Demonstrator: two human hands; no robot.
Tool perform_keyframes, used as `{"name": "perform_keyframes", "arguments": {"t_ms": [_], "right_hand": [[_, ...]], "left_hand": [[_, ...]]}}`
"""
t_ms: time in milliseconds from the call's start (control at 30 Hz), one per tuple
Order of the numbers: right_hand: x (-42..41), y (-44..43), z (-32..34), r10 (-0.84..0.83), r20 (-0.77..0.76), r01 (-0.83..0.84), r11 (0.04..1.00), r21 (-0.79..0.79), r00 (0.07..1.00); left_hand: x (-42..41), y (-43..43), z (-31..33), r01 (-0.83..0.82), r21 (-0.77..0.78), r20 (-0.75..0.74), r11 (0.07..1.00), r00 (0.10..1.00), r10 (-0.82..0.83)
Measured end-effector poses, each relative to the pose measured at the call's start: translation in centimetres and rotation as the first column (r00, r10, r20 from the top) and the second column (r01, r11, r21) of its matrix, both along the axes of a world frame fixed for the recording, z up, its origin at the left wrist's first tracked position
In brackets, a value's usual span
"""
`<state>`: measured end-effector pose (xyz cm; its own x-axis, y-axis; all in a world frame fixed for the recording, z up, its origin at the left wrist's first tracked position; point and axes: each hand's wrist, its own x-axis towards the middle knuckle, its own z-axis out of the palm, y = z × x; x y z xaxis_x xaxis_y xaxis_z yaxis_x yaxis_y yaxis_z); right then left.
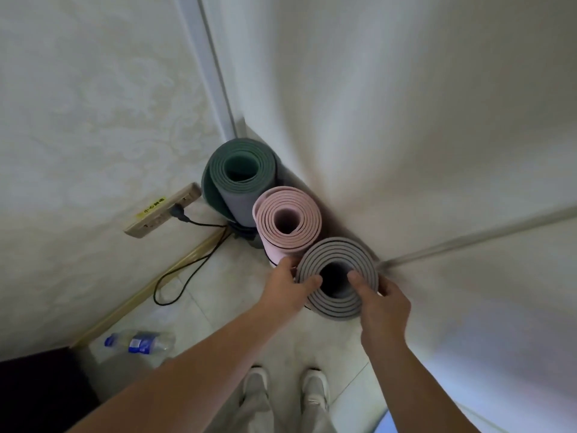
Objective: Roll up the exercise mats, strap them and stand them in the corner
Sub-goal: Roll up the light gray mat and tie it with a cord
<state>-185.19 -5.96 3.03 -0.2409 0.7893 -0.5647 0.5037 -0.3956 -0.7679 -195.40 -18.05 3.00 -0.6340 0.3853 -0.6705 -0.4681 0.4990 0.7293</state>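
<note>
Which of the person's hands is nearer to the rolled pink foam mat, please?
Left. The left hand grips the grey rolled mat on the side beside the rolled pink foam mat; the right hand holds the far side.

Matt foam grey mat (pixel 338 303); clear glossy plastic bottle (pixel 140 341); smooth pale floor tiles (pixel 218 295).

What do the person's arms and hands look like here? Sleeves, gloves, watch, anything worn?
Both arms are bare as far as the frame shows: no sleeves in view. The left hand and the right hand have no gloves, and no rings, watch or wristband can be seen. No markings or cables show on either arm. Lower down, the person wears light trousers and pale shoes.
</note>
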Motion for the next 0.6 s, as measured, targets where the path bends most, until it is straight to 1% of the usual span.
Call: {"name": "perform_keyframes", "arguments": {"t_ms": [100, 200, 300, 367, 467, 533, 600], "right_hand": [[-0.5, 0.4, -0.9, -0.022, -0.005, 0.023, 0.999, 0.043, 1.0], [-0.1, 0.2, -0.7, 0.018, 0.05, -0.019, 0.999, 0.029, 0.999], [0.1, -0.1, 0.6, 0.09, 0.151, -0.108, 0.987, 0.12, 0.984], [0.5, -0.3, 1.8, 0.086, 0.214, -0.128, 0.973, 0.192, 0.973], [1.3, -0.7, 3.9, 0.068, 0.309, -0.151, 0.956, 0.251, 0.949], [2.0, -0.8, 5.4, 0.067, 0.31, -0.151, 0.955, 0.256, 0.948], [2.8, -1.0, 7.4, 0.077, 0.273, -0.143, 0.963, 0.229, 0.959]], "left_hand": [[-0.2, 0.3, -1.5, -0.09, 0.037, -0.007, 0.995, 0.996, 0.09], [0.7, -0.1, -1.4, -0.131, 0.026, 0.001, 0.991, 0.991, 0.131], [1.1, -0.4, -0.5, -0.055, -0.008, -0.022, 0.998, 0.998, 0.054], [1.0, -0.6, 0.4, -0.021, -0.023, -0.017, 1.0, 1.0, 0.021], [0.7, -1.1, 2.3, -0.035, -0.076, 0.024, 0.996, 0.999, 0.037], [0.6, -1.4, 3.7, -0.08, -0.144, 0.07, 0.986, 0.993, 0.09], [0.6, -2.0, 5.5, -0.151, -0.206, 0.105, 0.967, 0.979, 0.175]]}}
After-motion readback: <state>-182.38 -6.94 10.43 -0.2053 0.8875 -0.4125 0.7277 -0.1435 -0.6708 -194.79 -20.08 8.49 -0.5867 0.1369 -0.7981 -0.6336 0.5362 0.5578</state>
